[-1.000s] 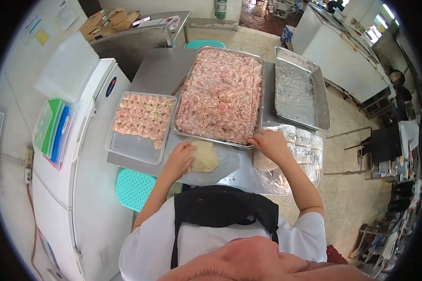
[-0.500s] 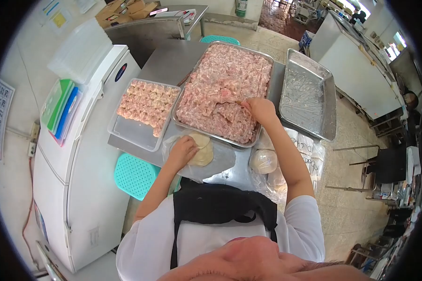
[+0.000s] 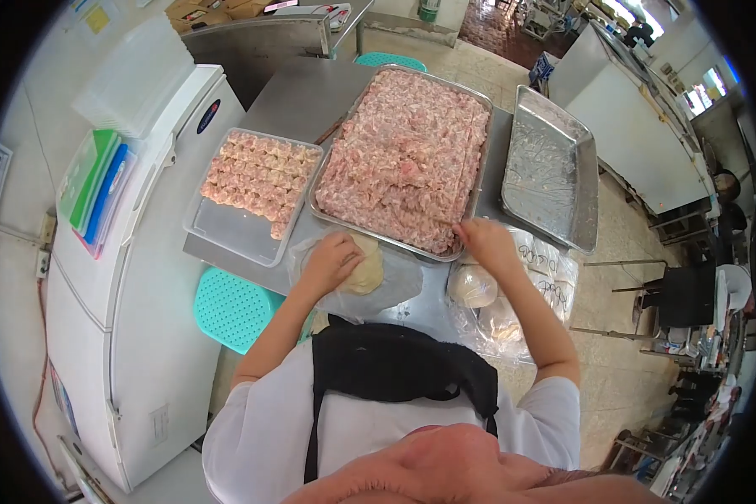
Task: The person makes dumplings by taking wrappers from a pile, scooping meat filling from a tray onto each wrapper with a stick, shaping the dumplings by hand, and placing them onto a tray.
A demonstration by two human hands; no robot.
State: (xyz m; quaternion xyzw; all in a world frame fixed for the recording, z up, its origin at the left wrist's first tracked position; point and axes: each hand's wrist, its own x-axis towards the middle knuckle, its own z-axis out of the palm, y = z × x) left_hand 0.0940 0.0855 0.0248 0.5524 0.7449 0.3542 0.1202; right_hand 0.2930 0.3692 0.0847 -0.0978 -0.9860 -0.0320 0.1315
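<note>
My left hand (image 3: 333, 262) is closed at the left edge of a stack of round pale wrappers (image 3: 365, 267), which lies on a clear plastic sheet (image 3: 399, 286). Whatever its fingers hold is hidden. At the near right corner of a large metal tray of minced meat (image 3: 407, 151), my right hand (image 3: 484, 242) pinches a thin tool (image 3: 435, 220) that reaches over the meat. Rows of filled dumplings (image 3: 256, 176) fill much of a clear plastic tray (image 3: 235, 227) to the left.
A scraped metal tray (image 3: 546, 172) stands to the right. Bagged packs (image 3: 521, 290) with writing lie at the table's near right. A teal stool (image 3: 235, 309) is below the left edge, beside a white freezer (image 3: 164, 336).
My right hand has moved from over the meat toward the tray's near right corner. The meat there looks smoother than half a second ago. My left hand stays by the wrappers.
</note>
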